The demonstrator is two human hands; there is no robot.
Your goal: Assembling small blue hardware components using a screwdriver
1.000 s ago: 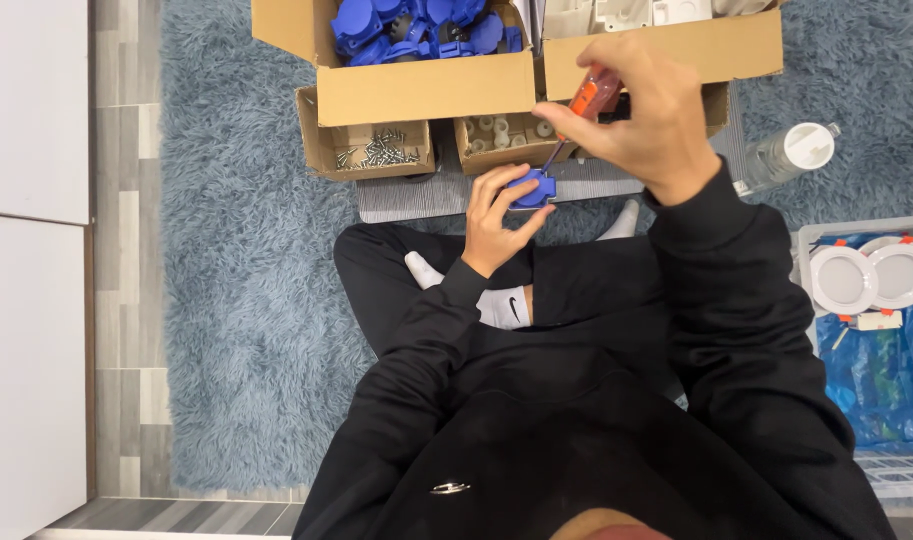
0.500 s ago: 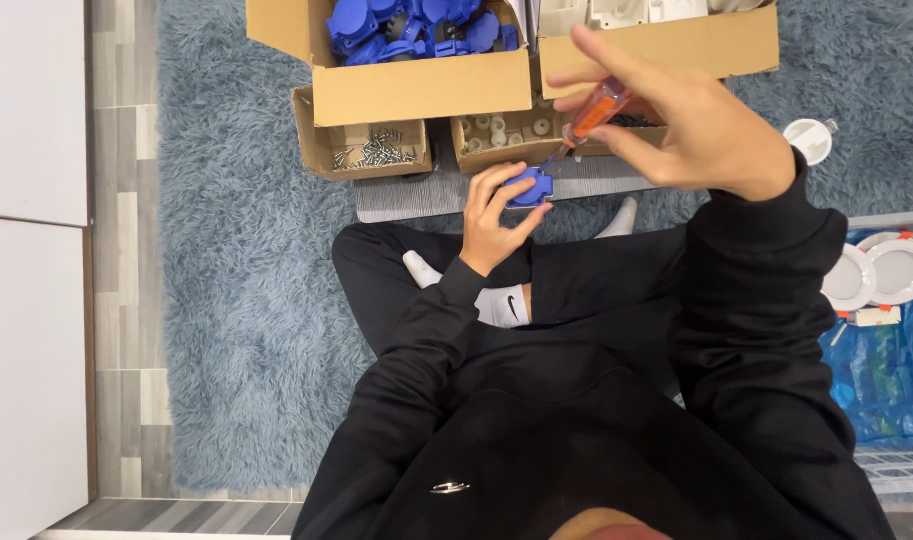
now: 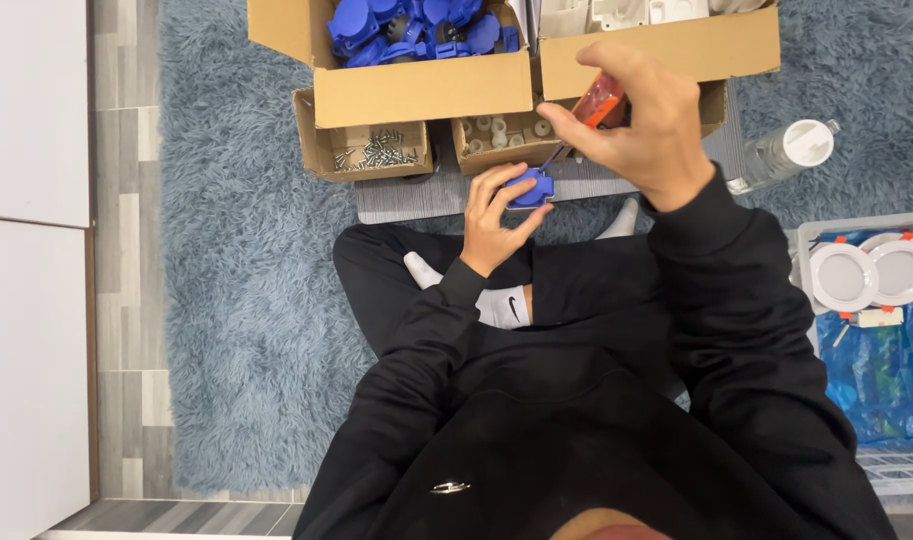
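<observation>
1. Two hands at work in the head view, above crossed legs in black trousers and white socks, on a shaggy grey-blue rug (image 3: 236, 300).
2. Left hand (image 3: 491, 225) closed around a small blue plastic part (image 3: 532, 188), thumb and fingers pinching its edges, held just in front of the boxes.
3. Right hand (image 3: 641, 120) wrapped tightly on the handle of an orange-handled screwdriver (image 3: 588, 115), shaft slanting down-left, tip touching the blue part.
4. Straight ahead, a large open brown cardboard box (image 3: 421, 90) heaped with more blue plastic parts (image 3: 416, 25); plain front wall, no label to be seen.
5. Beside it on the right, a second large brown box (image 3: 696, 45) with white plastic pieces showing over its rim.
6. Below the first box, a small shallow brown carton (image 3: 316, 150) with silvery screws (image 3: 376, 152); next to it another small carton (image 3: 466, 155) with small pale round pieces, partly hidden by the screwdriver.
7. Far right, a clear plastic bottle (image 3: 781, 155) with white cap lying on the rug.
8. At the right edge, a pale crate (image 3: 801, 235) with round white discs (image 3: 844, 277) and a blue plastic bag (image 3: 881, 375).
</observation>
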